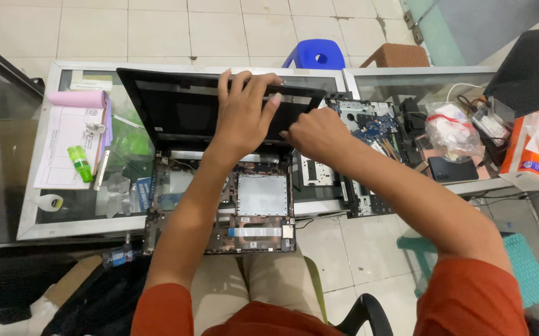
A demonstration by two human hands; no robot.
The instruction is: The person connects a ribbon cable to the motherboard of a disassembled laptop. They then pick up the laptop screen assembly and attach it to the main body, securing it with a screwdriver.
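Note:
A dismantled black laptop lies on a glass counter (46, 227), its opened base (244, 208) with bare metal plates and a ribbon cable toward me. The screen lid (176, 109) stands tilted back. My left hand (241, 112) grips the lid's top edge, fingers curled over the bezel. My right hand (316, 134) is closed at the lid's lower right corner, near the hinge; what its fingertips pinch is hidden.
A blue circuit board (372, 124) and laptop parts lie right of the lid. A bagged item (450, 127), tissue pack (534, 149), dark phone (453, 169), pink roll (80, 98), green bottle (80, 163) and papers sit on the counter. A blue stool (316, 55) stands beyond.

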